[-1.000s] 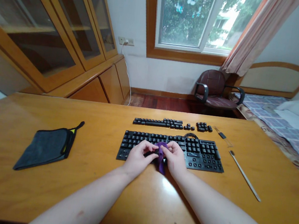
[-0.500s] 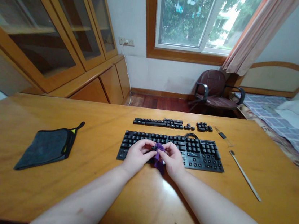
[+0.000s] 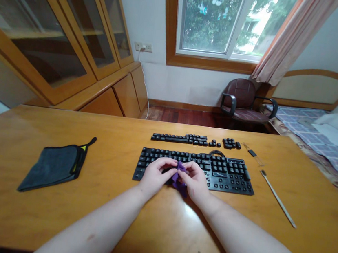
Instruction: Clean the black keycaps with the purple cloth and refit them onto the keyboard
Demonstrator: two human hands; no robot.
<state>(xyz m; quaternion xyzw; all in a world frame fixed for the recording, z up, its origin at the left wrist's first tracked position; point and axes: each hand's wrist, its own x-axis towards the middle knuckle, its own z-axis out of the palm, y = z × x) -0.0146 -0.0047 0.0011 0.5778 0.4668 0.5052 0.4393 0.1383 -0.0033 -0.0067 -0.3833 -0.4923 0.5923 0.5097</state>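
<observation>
Over a black keyboard [image 3: 232, 183], both my hands meet at a small purple cloth [image 3: 177, 179]. My left hand [image 3: 157, 175] is closed in a pinch at the cloth's left side; the small black keycap seen between its fingertips half a second ago is now hidden by cloth and fingers. My right hand [image 3: 195, 181] pinches the cloth with thumb and forefinger, and the cloth's lower end hangs below the fingers. The keyboard's lower right rows show bare switches. Behind it, removed black keycaps [image 3: 179, 139] lie in rows.
On the right lie a wire keycap puller [image 3: 252, 152] and a thin brush [image 3: 278, 199]. A folded grey cloth [image 3: 55, 166] rests at the left of the wooden table [image 3: 97, 228]. The keyboard's cable [image 3: 216, 153] is coiled behind it. An armchair [image 3: 242, 98] stands beyond the table.
The purple cloth has shifted between my fingertips and now covers the small black keycap that showed before. Both hands stay at nearly the same place.
</observation>
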